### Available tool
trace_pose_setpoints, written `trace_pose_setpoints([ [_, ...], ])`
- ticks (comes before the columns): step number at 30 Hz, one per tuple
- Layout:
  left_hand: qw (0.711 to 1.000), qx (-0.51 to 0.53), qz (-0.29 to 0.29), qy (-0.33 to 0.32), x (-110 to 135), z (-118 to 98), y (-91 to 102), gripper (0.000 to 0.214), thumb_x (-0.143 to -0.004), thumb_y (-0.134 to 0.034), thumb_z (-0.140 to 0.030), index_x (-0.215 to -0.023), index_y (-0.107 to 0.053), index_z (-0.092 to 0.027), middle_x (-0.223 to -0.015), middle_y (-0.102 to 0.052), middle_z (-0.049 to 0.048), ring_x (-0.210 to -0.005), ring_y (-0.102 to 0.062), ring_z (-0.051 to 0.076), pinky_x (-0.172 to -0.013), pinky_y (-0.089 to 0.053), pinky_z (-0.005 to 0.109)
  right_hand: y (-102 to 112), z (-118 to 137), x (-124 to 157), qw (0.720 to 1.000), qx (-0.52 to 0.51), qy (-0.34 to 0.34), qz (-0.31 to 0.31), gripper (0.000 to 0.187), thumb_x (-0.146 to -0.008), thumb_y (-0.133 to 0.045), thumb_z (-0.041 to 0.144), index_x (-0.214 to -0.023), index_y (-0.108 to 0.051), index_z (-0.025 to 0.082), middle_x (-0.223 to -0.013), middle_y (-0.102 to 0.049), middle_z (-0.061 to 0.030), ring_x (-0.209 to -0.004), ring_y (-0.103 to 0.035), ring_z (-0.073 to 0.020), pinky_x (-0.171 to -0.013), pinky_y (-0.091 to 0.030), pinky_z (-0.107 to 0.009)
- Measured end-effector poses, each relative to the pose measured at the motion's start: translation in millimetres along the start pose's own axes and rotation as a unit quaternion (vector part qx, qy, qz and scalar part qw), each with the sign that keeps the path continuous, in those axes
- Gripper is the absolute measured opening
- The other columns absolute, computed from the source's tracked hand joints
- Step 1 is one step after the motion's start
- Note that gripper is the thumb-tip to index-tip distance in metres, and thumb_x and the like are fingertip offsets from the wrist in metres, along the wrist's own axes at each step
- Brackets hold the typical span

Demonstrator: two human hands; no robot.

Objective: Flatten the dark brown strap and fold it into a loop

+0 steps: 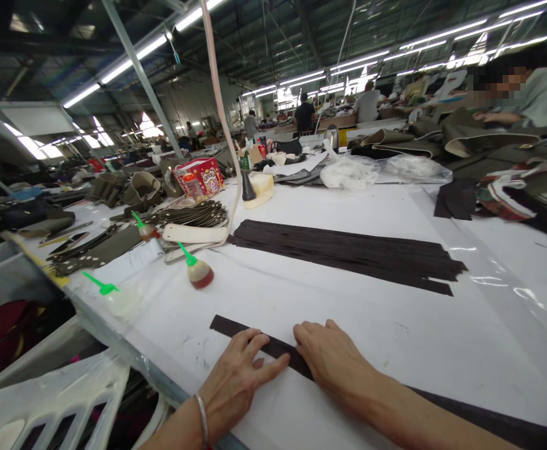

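Note:
A long dark brown strip (235,328) lies along the near edge of the white table (339,312). My left hand (235,381), a thin bangle on its wrist, rests flat on the strip with fingers stretched out. My right hand (332,359) presses on the same strip just to the right, fingers flat and together. Beyond them lies a stack of several similar dark strips (348,253). Neither hand grips anything.
Three squeeze bottles with green nozzles stand at left: (199,270), (116,299), (145,230). Olive and dark parts (189,214), a red box (200,177) and plastic bags (381,170) crowd the far side. A seated person (526,87) works at right. White plastic rack (57,400) lies below the table edge.

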State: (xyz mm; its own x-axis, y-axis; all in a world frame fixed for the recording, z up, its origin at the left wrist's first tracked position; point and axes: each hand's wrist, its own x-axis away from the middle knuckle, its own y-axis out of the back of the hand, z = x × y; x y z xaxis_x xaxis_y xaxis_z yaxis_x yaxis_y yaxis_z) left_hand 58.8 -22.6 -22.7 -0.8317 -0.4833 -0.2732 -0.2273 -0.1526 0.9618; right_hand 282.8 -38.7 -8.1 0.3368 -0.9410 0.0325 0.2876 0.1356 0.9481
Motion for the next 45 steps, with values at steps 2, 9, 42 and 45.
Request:
trace_pose_setpoints([
  [2, 1.0, -0.005, 0.003, 0.0, 0, 0, 1.0, 0.056, -0.087, -0.041, 0.002, -0.13, -0.051, -0.032, -0.118, -0.048, 0.0088, -0.115, -0.045, 0.026, -0.088, -0.053, 0.044, 3, -4, 2, 0.999, -0.019, -0.043, 0.003, 0.017, -0.094, -0.041, 0.01, -0.082, -0.052, 0.018, -0.072, -0.061, -0.0027, -0.061, -0.057, -0.0182, -0.056, -0.029, -0.028],
  [9, 1.0, -0.004, 0.011, 0.006, 1, 0, 0.4, 0.055, -0.087, -0.04, 0.001, -0.131, -0.049, -0.031, -0.119, -0.052, 0.0084, -0.118, -0.045, 0.026, -0.091, -0.052, 0.046, 22, 1, 6, 0.998, -0.063, 0.02, 0.02, 0.005, -0.094, -0.054, 0.023, -0.096, -0.056, 0.018, -0.093, -0.065, -0.0044, -0.081, -0.059, -0.0201, -0.073, -0.036, -0.032],
  [42, 0.994, 0.06, 0.082, 0.041, -16, 2, 14.1, 0.061, -0.08, -0.041, 0.001, -0.135, -0.044, -0.024, -0.108, -0.058, 0.0061, -0.103, -0.048, 0.024, -0.091, -0.044, 0.044, -5, -28, 45, 0.971, 0.074, 0.218, -0.069, 0.031, -0.079, -0.052, -0.004, -0.105, -0.054, 0.012, -0.089, -0.052, -0.0048, -0.076, -0.049, -0.0199, -0.076, -0.039, -0.035],
  [45, 0.994, 0.052, 0.088, 0.038, -18, 2, 13.9, 0.058, -0.082, -0.042, -0.002, -0.135, -0.044, -0.025, -0.103, -0.058, 0.0059, -0.098, -0.049, 0.023, -0.088, -0.044, 0.041, -5, -28, 47, 0.97, 0.073, 0.218, -0.077, 0.034, -0.078, -0.051, -0.005, -0.109, -0.053, 0.011, -0.091, -0.053, -0.0052, -0.078, -0.05, -0.02, -0.08, -0.039, -0.036],
])
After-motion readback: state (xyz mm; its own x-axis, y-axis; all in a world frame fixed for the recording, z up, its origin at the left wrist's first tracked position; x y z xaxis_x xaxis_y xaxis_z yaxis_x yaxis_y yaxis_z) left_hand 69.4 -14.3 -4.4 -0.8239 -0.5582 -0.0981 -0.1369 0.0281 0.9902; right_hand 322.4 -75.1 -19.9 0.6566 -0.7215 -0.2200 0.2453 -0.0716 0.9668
